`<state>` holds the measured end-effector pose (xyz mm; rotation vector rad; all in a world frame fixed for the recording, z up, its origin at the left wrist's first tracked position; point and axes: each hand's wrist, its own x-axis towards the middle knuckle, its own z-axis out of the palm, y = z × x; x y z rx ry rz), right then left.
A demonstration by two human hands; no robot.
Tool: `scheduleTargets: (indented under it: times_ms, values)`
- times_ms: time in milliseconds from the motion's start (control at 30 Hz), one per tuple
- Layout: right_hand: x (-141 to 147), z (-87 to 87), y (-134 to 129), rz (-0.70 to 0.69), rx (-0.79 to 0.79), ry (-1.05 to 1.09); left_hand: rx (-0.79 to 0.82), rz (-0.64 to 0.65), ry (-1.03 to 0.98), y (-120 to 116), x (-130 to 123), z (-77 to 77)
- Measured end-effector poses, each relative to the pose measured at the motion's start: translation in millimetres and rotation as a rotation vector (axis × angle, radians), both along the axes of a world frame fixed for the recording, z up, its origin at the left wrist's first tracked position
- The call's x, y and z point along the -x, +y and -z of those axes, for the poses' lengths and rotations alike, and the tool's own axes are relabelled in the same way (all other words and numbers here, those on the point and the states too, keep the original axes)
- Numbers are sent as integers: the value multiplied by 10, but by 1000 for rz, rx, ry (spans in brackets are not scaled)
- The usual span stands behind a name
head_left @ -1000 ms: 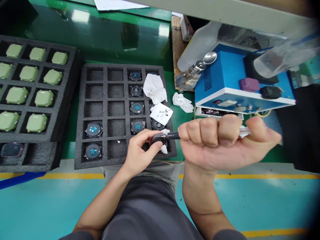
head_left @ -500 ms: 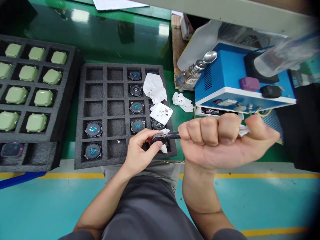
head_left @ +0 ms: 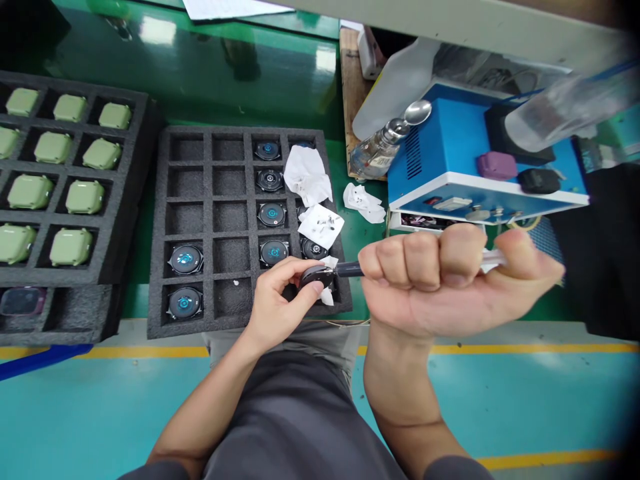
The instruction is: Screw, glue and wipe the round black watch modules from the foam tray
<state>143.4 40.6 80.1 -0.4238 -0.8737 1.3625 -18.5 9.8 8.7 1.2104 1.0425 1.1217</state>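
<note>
Between thumb and fingers, my left hand (head_left: 280, 303) grips a round black watch (head_left: 316, 275) above the lower right of a dark foam tray (head_left: 207, 320). My right hand (head_left: 435, 280) is wrapped in a fist round a dark, rod-like tool (head_left: 349, 269); its tip reaches the watch's right side, though exact contact is too small to tell. A pale end of the tool shows by the thumb. Several round watches with blue dials sit in the tray, one of them (head_left: 186, 259) at the left. White tissue (head_left: 307, 175) and a white square with dark bits (head_left: 321, 226) lie over its right column.
Foam trays with green square watch cases (head_left: 71, 247) stand at the left. To the right are a blue box device (head_left: 463, 147), a glass bottle (head_left: 380, 147) with a metal cap, a white bottle (head_left: 395, 90) and crumpled tissue (head_left: 364, 203).
My right hand has shifted very slightly to the right with the tool. My left hand holds the watch almost unchanged, and the whole view has moved a little.
</note>
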Motion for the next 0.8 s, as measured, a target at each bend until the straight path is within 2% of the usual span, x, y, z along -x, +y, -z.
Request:
scheduleTargets:
  times_ms: [467,800]
  values:
    - [41,-3,13,19,47,-30,-15,8,10,-3,-6,13]
    - [3,-1,1,-7,-6,-8,-24,-2,26,4,-4,6]
